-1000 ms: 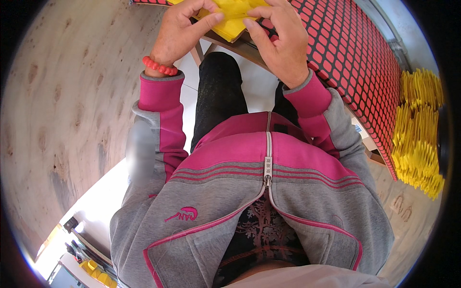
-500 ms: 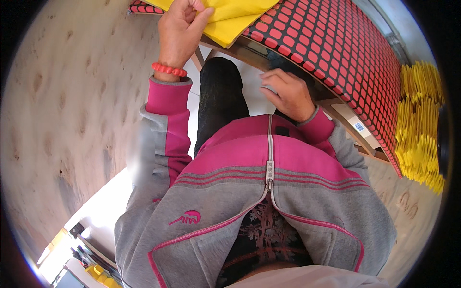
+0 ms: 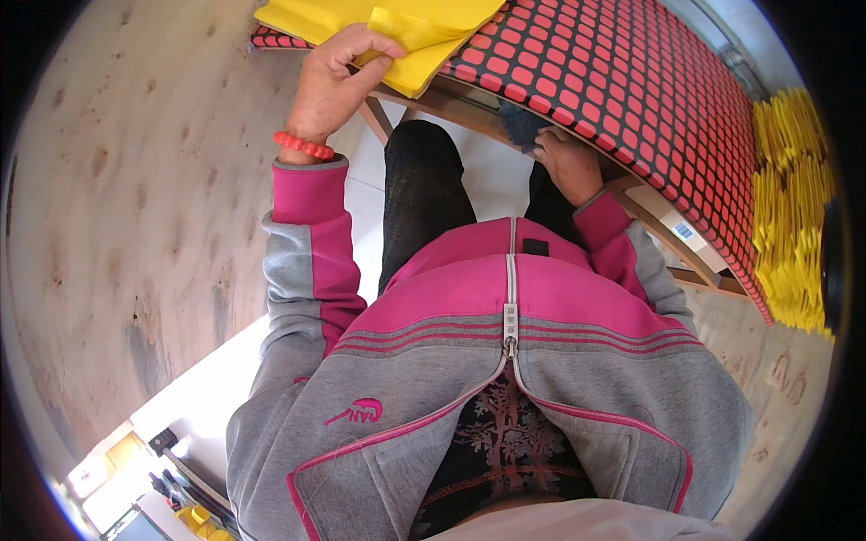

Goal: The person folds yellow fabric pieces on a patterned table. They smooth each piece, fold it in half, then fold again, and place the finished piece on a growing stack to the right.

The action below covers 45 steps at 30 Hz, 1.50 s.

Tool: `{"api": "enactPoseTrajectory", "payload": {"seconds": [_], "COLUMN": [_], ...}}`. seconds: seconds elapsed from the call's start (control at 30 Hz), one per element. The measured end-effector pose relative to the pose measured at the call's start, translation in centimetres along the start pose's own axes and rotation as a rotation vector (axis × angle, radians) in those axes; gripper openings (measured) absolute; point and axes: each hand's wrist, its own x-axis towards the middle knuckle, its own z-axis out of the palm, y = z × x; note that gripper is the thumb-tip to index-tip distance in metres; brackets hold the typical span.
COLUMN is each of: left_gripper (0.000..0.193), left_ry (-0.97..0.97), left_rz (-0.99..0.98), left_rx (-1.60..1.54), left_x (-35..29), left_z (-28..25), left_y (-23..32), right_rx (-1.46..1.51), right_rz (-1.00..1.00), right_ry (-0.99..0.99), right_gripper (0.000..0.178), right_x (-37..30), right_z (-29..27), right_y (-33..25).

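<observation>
My left hand (image 3: 341,83) is closed in a pinch on the near corner of a yellow sheet (image 3: 410,32), whose edge curls up between thumb and fingers. Beneath it, more flat yellow sheets (image 3: 302,16) lie in a pile at the table's left end. My right hand (image 3: 574,168) is at the opening under the tabletop, its fingers curled at a bunched dark blue cloth (image 3: 520,124). It appears to grip the cloth's edge; its fingertips are partly hidden.
A red-and-black patterned cover (image 3: 595,68) lies over the table. Folded yellow pieces (image 3: 792,216) are stacked at its right end. A white box with a label (image 3: 681,225) sits on the shelf below. At left is a large pale wooden board (image 3: 135,207).
My right hand has moved forward and right, from above my lap to the dark blue cloth under the table. My left hand still pinches the yellow sheet, whose corner now curls up.
</observation>
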Motion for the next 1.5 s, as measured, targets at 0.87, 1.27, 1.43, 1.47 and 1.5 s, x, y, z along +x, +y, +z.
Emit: {"api": "enactPoseTrajectory", "payload": {"seconds": [0.87,1.27,1.43,1.47,1.5], "left_gripper": [0.012,0.013,0.011,0.011,0.011], "left_ry": [0.021,-0.065,-0.189,-0.190,-0.192], "left_rz": [-0.201,-0.145,-0.143,-0.159,-0.174], "left_rx": [-0.193,-0.103,-0.209,-0.240,-0.271], "left_x": [0.2,0.6,0.3,0.2,0.1], "left_z": [-0.6,-1.4,-2.4,-2.4,-2.5], "left_y": [-0.2,0.1,-0.5,-0.5,-0.5], "right_rx": [0.169,0.481,0.570,0.578,0.585], "right_rz": [-0.624,-0.420,-0.407,-0.406,-0.406], "right_ry": [0.467,0.265,0.245,0.239,0.233], "right_gripper": [0.020,0.012,0.010,0.011,0.011], "right_x": [13.7,14.3,14.5,14.6,14.6], "right_z": [-8.8,-8.5,-9.1,-9.2,-9.3], "right_y": [-13.3,-13.9,-14.1,-14.2,-14.3]}}
